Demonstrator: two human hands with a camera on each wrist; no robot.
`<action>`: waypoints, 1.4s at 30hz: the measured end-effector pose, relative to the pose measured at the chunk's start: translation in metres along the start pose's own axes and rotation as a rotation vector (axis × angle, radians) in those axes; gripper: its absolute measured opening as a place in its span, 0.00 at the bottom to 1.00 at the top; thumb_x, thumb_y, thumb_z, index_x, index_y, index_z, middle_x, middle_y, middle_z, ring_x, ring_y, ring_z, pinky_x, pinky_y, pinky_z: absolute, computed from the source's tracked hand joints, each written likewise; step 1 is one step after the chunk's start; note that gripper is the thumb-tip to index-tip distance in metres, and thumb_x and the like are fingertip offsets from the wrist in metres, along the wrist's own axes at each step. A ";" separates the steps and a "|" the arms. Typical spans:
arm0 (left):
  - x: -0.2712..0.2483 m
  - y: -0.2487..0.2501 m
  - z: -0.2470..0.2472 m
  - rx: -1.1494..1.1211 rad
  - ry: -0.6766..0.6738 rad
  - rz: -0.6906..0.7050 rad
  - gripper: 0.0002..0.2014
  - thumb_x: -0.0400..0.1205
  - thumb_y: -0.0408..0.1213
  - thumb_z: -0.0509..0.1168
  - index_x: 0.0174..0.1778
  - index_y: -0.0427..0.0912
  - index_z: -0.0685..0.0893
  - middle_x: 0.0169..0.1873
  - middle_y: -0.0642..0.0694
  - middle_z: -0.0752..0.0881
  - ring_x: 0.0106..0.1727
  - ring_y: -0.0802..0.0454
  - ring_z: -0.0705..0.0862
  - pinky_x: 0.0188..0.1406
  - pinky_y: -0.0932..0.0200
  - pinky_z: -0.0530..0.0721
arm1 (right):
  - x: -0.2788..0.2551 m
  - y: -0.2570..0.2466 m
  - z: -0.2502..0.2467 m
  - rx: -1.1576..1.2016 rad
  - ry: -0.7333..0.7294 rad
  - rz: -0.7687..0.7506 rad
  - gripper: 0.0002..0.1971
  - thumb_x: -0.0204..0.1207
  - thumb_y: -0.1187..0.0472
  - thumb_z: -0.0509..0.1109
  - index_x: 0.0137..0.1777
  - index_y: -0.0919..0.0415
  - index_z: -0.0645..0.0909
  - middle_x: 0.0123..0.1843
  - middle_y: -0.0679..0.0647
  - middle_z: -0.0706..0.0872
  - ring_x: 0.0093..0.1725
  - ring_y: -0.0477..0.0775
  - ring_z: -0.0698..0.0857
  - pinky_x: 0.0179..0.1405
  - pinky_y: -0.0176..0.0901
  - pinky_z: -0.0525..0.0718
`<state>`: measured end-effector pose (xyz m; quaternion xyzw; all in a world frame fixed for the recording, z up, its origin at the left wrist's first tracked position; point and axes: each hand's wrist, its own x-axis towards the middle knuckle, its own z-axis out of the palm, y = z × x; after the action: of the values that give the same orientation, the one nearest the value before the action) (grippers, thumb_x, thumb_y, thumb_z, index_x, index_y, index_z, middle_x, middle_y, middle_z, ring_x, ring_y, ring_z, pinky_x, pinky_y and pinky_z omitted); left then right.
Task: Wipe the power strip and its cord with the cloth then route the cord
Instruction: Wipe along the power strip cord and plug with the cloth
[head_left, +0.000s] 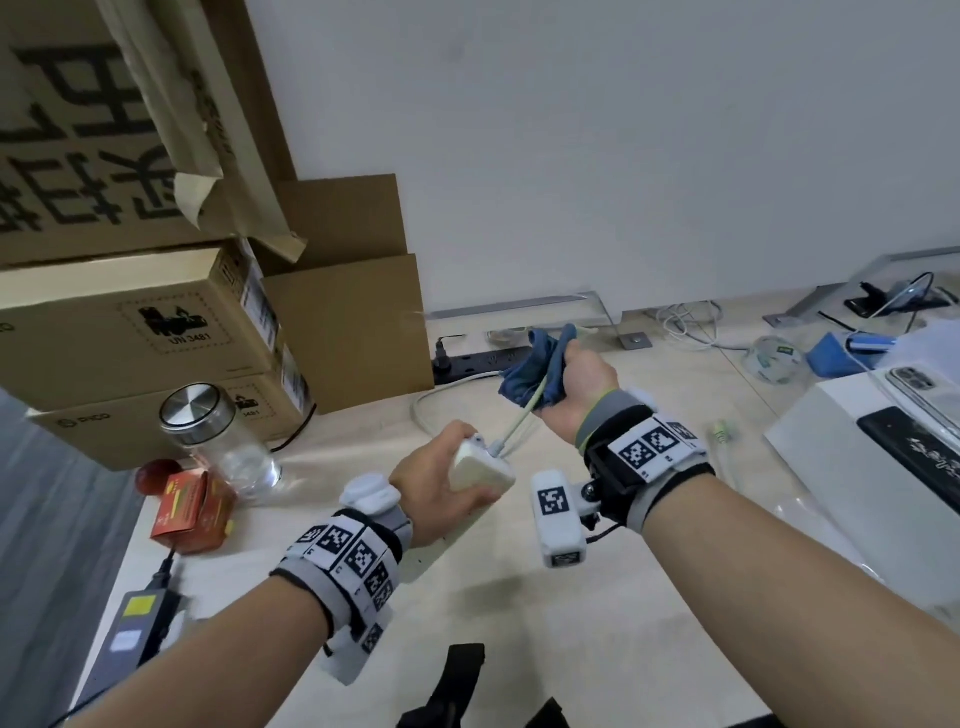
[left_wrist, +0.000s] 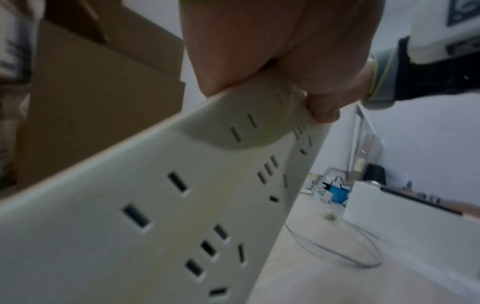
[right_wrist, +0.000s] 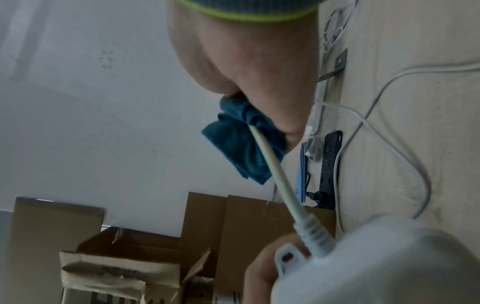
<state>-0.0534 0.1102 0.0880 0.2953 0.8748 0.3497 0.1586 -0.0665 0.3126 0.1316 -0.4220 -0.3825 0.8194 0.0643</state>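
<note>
A white power strip (head_left: 480, 470) is lifted off the desk, and my left hand (head_left: 439, 486) grips it near its cord end. The left wrist view shows its socket face (left_wrist: 161, 205) close up, with fingers (left_wrist: 322, 111) curled over the far edge. Its pale cord (head_left: 519, 418) runs taut up to my right hand (head_left: 574, 387), which grips a blue cloth (head_left: 535, 371) wrapped around the cord. In the right wrist view the cord (right_wrist: 275, 174) comes out of the cloth (right_wrist: 239, 148) down to the strip (right_wrist: 384, 265). More of the cord (head_left: 441, 389) loops on the desk behind.
Cardboard boxes (head_left: 156, 322) stack at the left. A glass jar (head_left: 218, 436), a red carton (head_left: 189, 512) and a black adapter (head_left: 137, 623) stand near the left edge. A black power strip (head_left: 483, 361) lies by the wall. A white box (head_left: 872, 467) with phones sits at right.
</note>
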 end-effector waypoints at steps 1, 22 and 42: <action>-0.001 0.001 0.001 -0.031 0.018 -0.023 0.22 0.72 0.52 0.73 0.57 0.62 0.69 0.41 0.52 0.86 0.37 0.53 0.86 0.30 0.62 0.81 | -0.011 0.001 0.002 0.041 -0.037 -0.022 0.23 0.76 0.51 0.66 0.66 0.66 0.78 0.65 0.72 0.82 0.62 0.75 0.83 0.51 0.66 0.83; 0.012 -0.001 -0.002 0.073 0.015 0.093 0.13 0.77 0.49 0.69 0.50 0.57 0.71 0.42 0.53 0.83 0.43 0.45 0.81 0.43 0.49 0.81 | -0.002 0.007 0.007 -0.251 0.180 -0.112 0.10 0.82 0.58 0.59 0.53 0.65 0.75 0.32 0.58 0.76 0.28 0.54 0.75 0.32 0.44 0.78; 0.005 -0.007 0.006 0.163 -0.007 0.105 0.12 0.78 0.48 0.65 0.53 0.55 0.70 0.42 0.58 0.76 0.48 0.40 0.76 0.47 0.46 0.77 | -0.025 0.024 0.002 -0.420 0.197 -0.124 0.15 0.84 0.53 0.59 0.54 0.67 0.76 0.33 0.57 0.78 0.29 0.55 0.77 0.32 0.47 0.84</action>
<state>-0.0569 0.1121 0.0781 0.3537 0.8832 0.2843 0.1185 -0.0467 0.2839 0.1314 -0.4799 -0.5616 0.6712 0.0622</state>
